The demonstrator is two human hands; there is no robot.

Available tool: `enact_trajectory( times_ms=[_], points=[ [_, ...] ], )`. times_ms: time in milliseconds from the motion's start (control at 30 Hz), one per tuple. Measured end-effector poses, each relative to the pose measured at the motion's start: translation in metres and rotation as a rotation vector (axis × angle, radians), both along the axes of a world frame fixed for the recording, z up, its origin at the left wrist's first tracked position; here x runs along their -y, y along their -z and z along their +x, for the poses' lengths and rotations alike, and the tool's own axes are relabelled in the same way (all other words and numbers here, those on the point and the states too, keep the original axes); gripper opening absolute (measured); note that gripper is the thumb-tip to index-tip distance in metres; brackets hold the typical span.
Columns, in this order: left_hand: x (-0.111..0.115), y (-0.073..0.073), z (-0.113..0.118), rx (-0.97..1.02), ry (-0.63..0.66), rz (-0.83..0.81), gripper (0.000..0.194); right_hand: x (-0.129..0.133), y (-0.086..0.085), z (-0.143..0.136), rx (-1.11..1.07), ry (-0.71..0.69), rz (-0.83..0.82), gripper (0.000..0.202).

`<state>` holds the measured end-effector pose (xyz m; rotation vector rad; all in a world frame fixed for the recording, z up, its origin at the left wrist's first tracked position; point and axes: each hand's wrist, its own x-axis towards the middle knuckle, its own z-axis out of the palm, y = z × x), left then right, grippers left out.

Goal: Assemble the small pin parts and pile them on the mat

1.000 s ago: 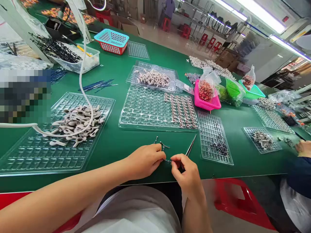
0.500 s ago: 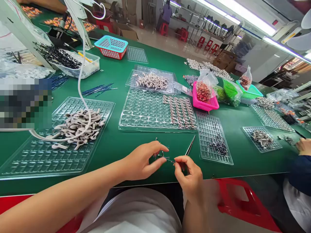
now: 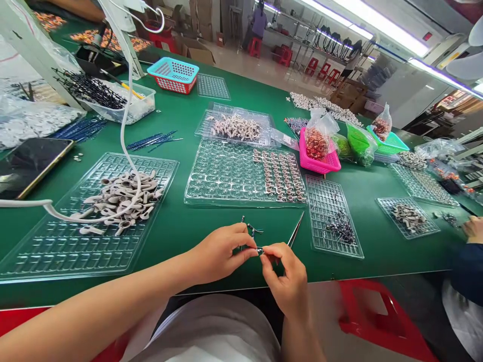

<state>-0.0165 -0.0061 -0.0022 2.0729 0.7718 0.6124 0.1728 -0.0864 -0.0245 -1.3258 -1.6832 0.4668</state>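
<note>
Pinches tiny part between almost-closed left hand and right hand, before large tray. Has tweezers near its right corner, unclear if held, and white cable leftward.

On my head-camera feed I can read no text, brand, number or sign. A small white label stands on the clear plastic strip beside the pink basket; it bears a dark mark, too small for me to resolve into characters. I also register a small red panel high in the background; its markings, if any, are illegible at this resolution.
</note>
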Motion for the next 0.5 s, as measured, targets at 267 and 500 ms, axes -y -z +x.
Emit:
enact_trajectory(
  times_ms=[267,500],
  points=[
    [-0.008,-0.01,0.002,0.039,-0.038,-0.486,0.028,-0.002,0.009,-0.005,-0.008,-0.001,0.06,0.018],
    [-0.012,-0.012,0.002,0.03,-0.054,-0.699,0.032,-0.002,0.011,-0.005,-0.055,0.022,0.047,0.012]
  ],
)
